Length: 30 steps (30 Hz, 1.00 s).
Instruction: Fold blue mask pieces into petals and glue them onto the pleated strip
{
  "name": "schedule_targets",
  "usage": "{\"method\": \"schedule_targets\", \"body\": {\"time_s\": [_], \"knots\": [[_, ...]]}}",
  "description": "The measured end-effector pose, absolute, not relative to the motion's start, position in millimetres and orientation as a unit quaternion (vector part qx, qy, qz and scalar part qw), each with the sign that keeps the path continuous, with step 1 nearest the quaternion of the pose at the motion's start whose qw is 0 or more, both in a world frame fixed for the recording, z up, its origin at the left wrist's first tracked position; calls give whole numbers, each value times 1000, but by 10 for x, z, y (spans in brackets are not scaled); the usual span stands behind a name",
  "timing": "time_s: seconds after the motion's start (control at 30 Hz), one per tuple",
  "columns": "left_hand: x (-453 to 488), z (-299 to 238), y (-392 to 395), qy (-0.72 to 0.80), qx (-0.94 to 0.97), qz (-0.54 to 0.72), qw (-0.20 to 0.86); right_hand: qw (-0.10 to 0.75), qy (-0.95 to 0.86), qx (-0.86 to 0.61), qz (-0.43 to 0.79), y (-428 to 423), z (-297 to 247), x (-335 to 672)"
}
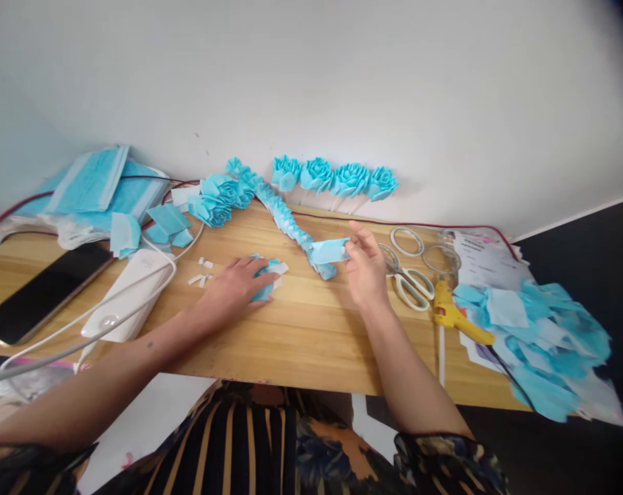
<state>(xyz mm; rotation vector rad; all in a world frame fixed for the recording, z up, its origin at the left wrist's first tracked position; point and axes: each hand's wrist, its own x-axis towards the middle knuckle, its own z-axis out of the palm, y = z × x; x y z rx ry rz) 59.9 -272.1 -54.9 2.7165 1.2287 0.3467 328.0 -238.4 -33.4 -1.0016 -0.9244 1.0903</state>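
Note:
My left hand (238, 285) lies over a small heap of blue and white folded paper pieces (270, 273) on the wooden table (311, 337), its fingers curled on them. My right hand (366, 265) is raised a little above the table and pinches a light blue paper strip (328, 250) by its right end. That strip hangs just in front of a long chain of folded blue pieces (283, 214) that runs back toward the wall. Several blue paper roses (335, 176) stand in a row along the wall.
White-handled scissors (412, 282), tape rings (407, 240) and a yellow glue gun (456, 316) lie right of my right hand. Blue scraps (543, 344) cover the right end. A white power bank (130, 292) with cables, a phone (43, 292) and stacked face masks (97, 184) sit left.

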Motion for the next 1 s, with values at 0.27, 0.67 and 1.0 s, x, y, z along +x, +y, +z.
{"method": "schedule_targets", "body": {"time_s": [0.27,0.67,1.0], "knots": [[579,-465,-2771,374,885,257,102,630,-361,-441,527,-2388,-352,3274],[373,-448,-3114,605,547,426,392,250,-812,-370,375,-2669,-394,3064],[735,-210,-2983,541,241,544,594,371,-879,-273,124,-2770,-181,2947]]}}
